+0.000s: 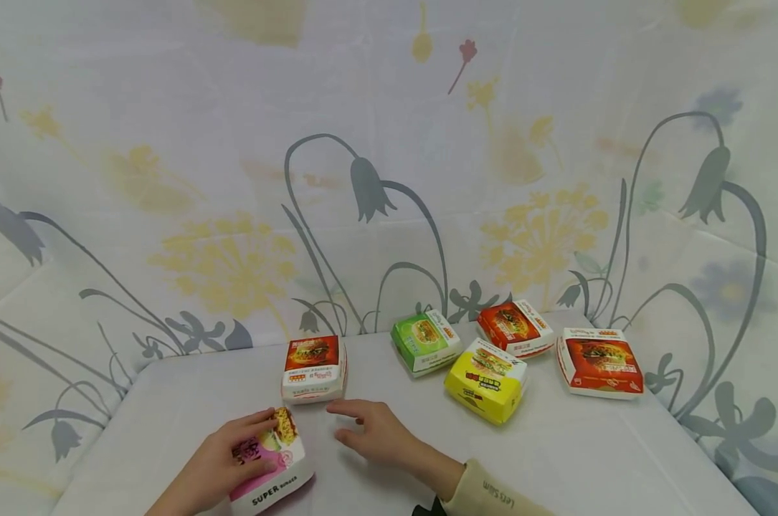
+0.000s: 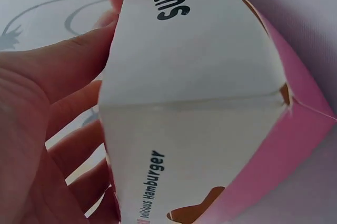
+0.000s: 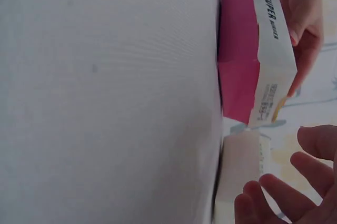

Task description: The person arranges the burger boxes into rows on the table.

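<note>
My left hand (image 1: 224, 459) rests on the lid of a pink and white burger box (image 1: 269, 484), thumb and fingers spread across its top. The left wrist view shows the white sides of this pink box (image 2: 179, 66), with the fingers (image 2: 79, 145) lying along the lid. My right hand (image 1: 378, 433) hovers to the right of that box, holding nothing, its fingers loosely extended. Just beyond its fingertips stands a red and white burger box (image 1: 314, 369). In the right wrist view, the right hand (image 3: 295, 187) is apart from the pink box (image 3: 253, 50).
Towards the back right stand a green burger box (image 1: 426, 342), a yellow one (image 1: 487, 380) and two more red ones, one behind the yellow (image 1: 515, 328) and one farther right (image 1: 599, 362). A flower-patterned cloth (image 1: 389, 93) hangs behind the white table surface (image 1: 543, 466).
</note>
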Motion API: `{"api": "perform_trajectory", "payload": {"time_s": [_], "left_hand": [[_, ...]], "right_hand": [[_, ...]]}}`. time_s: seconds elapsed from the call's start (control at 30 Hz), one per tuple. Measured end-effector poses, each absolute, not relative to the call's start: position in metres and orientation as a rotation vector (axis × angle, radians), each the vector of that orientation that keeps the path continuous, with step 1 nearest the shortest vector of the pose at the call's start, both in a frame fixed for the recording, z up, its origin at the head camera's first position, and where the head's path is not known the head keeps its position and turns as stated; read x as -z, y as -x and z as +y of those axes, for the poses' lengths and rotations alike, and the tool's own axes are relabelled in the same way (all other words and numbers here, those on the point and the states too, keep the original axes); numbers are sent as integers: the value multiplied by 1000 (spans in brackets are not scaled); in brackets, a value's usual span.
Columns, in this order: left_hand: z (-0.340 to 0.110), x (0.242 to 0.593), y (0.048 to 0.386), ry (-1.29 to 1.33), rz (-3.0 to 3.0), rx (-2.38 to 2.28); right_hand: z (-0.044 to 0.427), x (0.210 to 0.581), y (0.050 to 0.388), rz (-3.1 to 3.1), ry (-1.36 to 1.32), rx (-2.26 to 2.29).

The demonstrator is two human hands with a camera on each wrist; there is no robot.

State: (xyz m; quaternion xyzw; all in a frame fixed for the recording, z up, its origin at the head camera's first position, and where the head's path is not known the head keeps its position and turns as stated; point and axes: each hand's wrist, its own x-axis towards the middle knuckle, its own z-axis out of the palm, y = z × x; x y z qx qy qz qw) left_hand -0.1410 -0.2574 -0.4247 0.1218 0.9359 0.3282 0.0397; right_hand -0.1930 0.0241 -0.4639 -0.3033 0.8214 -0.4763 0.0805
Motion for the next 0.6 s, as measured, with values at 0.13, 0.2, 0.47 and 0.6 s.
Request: {"api": "perform_trajectory", "payload": {"time_s": [0.13,0.2,0.47,0.6], "left_hand": [[-251,427,142,-515,2866,-1012],[-248,427,144,-566,2851,-1011],[-235,428,145,-711,2801,-1051],[-231,430,146,-741,2788,-1060]], "right_hand": [[20,466,190,2413,926,1438],[18,466,189,2400,926,1444],[15,466,189,2390,903,1442],[13,467,190,2365,900,1475]]}}
